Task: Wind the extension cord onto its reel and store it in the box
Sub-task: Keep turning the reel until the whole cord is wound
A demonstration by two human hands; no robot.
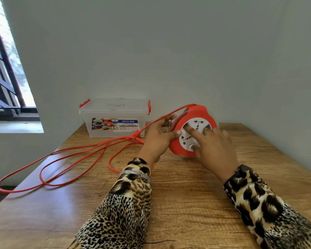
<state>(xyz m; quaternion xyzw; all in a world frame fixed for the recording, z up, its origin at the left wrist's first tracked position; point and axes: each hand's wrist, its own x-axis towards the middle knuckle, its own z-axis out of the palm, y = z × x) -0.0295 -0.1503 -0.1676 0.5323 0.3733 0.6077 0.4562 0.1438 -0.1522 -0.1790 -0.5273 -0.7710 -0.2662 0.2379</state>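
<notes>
The left hand (157, 139) holds the red reel (190, 131) by its edge. The right hand (213, 142) presses spread fingers on its white socket face (196, 133). Beyond the left grip stands a lidded box (115, 116) labelled "JOYO MULTI-BOX".

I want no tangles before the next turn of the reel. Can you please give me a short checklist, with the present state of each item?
1. Left hand grips the reel at its edge: ok.
2. Right hand fingers are on the white socket face: ok.
3. Loose cord is free of knots: not ok, a knot sits near the box.
4. Cord stays on the table: not ok, one loop hangs over the left edge.
5. Box lid open: not ok, closed.
</notes>
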